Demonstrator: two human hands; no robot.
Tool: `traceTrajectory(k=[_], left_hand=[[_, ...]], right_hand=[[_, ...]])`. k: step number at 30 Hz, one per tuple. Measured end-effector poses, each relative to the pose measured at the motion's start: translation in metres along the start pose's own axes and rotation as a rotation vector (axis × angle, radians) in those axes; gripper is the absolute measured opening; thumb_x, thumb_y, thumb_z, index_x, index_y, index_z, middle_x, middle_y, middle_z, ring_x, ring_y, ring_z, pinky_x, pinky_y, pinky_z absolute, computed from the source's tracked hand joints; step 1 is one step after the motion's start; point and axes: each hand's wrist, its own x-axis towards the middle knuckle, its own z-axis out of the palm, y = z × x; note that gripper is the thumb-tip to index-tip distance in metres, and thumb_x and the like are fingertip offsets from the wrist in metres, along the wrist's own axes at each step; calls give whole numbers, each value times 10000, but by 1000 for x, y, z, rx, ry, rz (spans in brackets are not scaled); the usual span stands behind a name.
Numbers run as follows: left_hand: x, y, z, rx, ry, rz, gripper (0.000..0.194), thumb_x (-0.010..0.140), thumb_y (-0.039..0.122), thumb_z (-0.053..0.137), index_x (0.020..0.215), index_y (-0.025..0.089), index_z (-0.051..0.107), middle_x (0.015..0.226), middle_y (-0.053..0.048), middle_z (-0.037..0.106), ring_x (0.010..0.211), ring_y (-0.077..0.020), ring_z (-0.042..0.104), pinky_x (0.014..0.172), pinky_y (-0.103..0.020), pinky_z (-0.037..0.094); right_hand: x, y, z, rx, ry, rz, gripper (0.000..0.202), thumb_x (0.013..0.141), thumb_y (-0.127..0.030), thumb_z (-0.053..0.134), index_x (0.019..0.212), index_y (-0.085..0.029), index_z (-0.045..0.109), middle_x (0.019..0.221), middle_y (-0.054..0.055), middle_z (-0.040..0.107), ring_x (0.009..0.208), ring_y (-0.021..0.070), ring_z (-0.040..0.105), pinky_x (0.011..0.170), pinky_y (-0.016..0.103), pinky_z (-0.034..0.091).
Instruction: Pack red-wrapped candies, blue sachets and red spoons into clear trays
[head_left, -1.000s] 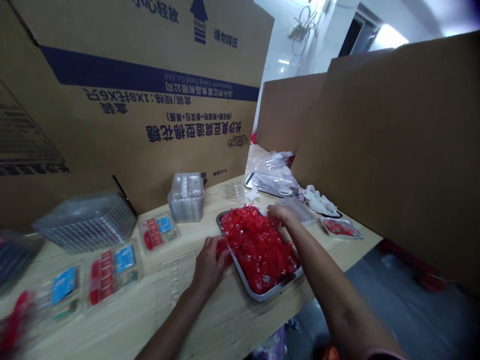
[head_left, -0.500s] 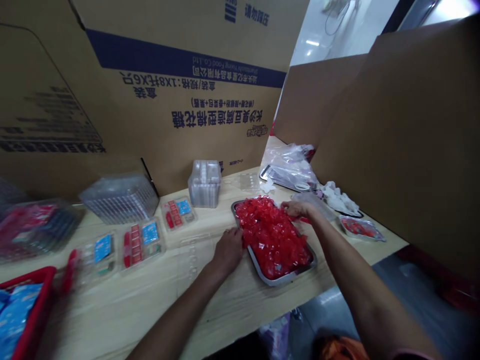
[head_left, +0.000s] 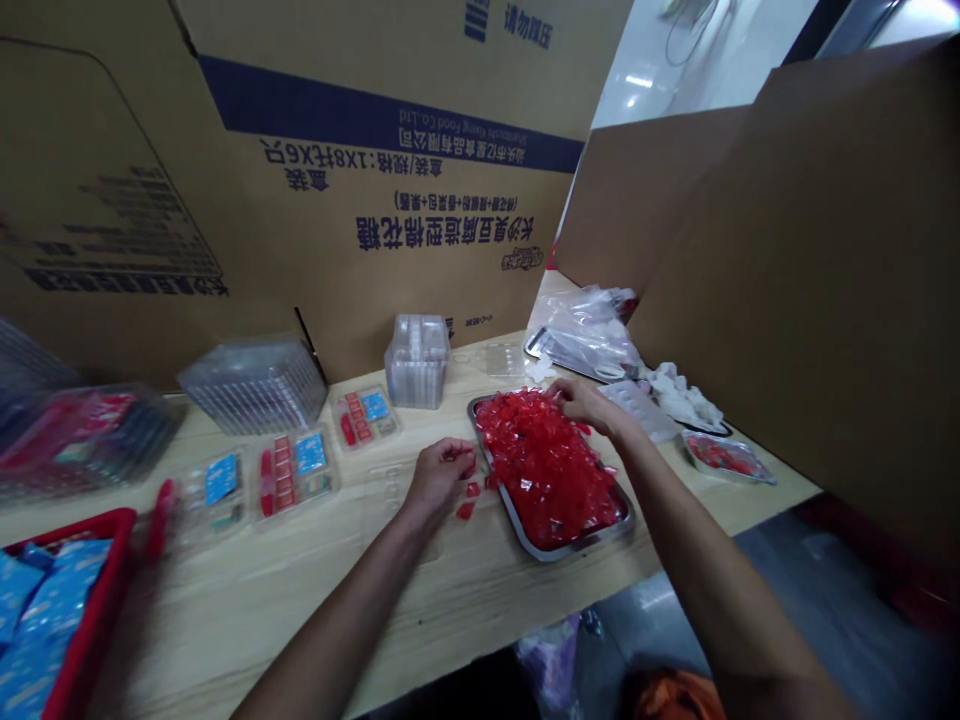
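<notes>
- While the left hand (head_left: 442, 475) is poised above the pale table (head_left: 300, 610), its thumb and fingers are drawn together, pinching a small red piece (head_left: 472, 462) at their tips; the hand is beside the metal tray (head_left: 555, 553), apart from its rim.
- Right hand (head_left: 577, 402): fingers curled at the far side of the heap of red packets (head_left: 551, 470), with the tips partly hidden; whether they grip a packet cannot be told.
- Principal contents: the heap of red packets lies in the metal tray, mounded above the rim.
- Loose red packets (head_left: 466, 510): on the table, between the left hand and the tray.
- Left portion of the table: three filled clear boxes (head_left: 298, 473), showing red and blue items; nearer the viewer, a red basket (head_left: 112, 570) with blue packets (head_left: 56, 605).
- Behind these: a slanted stack of clear trays (head_left: 255, 388) and an upright stack of clear containers (head_left: 418, 365), before a printed carton (head_left: 300, 250).
- Right portion: a plastic bag (head_left: 592, 325), white cloth items (head_left: 682, 397) and a small tray (head_left: 724, 457) with red contents, beside a brown cardboard panel (head_left: 810, 280).
</notes>
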Motion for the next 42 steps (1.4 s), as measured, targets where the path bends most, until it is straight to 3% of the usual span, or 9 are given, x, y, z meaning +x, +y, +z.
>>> traceTrajectory(k=[5, 9, 11, 15, 19, 23, 28, 35, 42], left_hand=[[-3, 9, -9, -134, 54, -37, 237, 622, 177, 824, 830, 132, 719, 763, -45, 719, 677, -127, 655, 685, -256, 541], [-13, 12, -16, -213, 37, -38, 258, 628, 116, 822, 871, 121, 737, 872, -86, 753, 785, -154, 697, 803, -283, 554], [-19, 13, -19, -238, 27, 20, 322, 609, 132, 845, 909, 127, 728, 853, -78, 757, 758, -157, 698, 776, -286, 553], [-28, 17, -31, -212, 98, 101, 368, 542, 252, 906, 822, 123, 706, 705, -42, 727, 624, -145, 665, 684, -287, 543], [-31, 28, -58, -190, 222, 144, 402, 563, 307, 893, 886, 118, 747, 707, -32, 719, 631, -118, 644, 673, -246, 513], [-39, 42, -95, -160, 296, 176, 393, 580, 295, 881, 909, 116, 764, 705, -27, 709, 616, -98, 612, 628, -215, 480], [-51, 55, -127, -156, 344, 178, 347, 546, 215, 890, 851, 110, 763, 754, -46, 736, 642, -104, 638, 646, -210, 504], [-50, 52, -129, -236, 333, 63, 181, 600, 71, 773, 780, 96, 767, 845, -105, 769, 789, -143, 698, 691, -188, 544], [-37, 46, -129, -78, 271, 97, 297, 593, 168, 848, 876, 127, 767, 825, -70, 760, 746, -141, 680, 720, -230, 538]], right_hand=[[-25, -43, 41, -49, 73, -183, 406, 733, -63, 556, 1103, -140, 702, 1066, 138, 700, 1019, 242, 612, 888, 303, 442], [-54, -76, 96, 225, -71, -460, 478, 848, -161, 530, 1325, -164, 566, 949, 59, 713, 818, 170, 641, 765, 281, 502], [-62, -88, 123, 361, -142, -465, 419, 851, -190, 537, 1267, -182, 591, 806, 10, 695, 677, 143, 620, 655, 250, 494], [-61, -105, 160, 629, -112, -312, 163, 875, -238, 487, 933, -197, 633, 649, -21, 634, 562, 133, 609, 541, 226, 468], [-55, -122, 172, 685, -9, -256, 209, 889, -277, 437, 942, -198, 623, 686, -9, 640, 553, 141, 609, 530, 240, 454], [-63, -138, 182, 516, 135, -430, 243, 870, -235, 433, 963, -188, 654, 699, -1, 628, 587, 144, 566, 598, 254, 427], [-79, -143, 203, 480, 63, -561, 247, 864, -176, 421, 947, -184, 653, 703, 3, 622, 614, 145, 555, 626, 244, 411], [-81, -140, 210, 436, 31, -523, 240, 858, -131, 443, 958, -192, 653, 781, 20, 671, 671, 156, 585, 667, 248, 428], [-82, -139, 208, 421, 31, -522, 249, 851, -102, 453, 958, -210, 650, 846, 27, 695, 758, 172, 629, 731, 263, 459]])
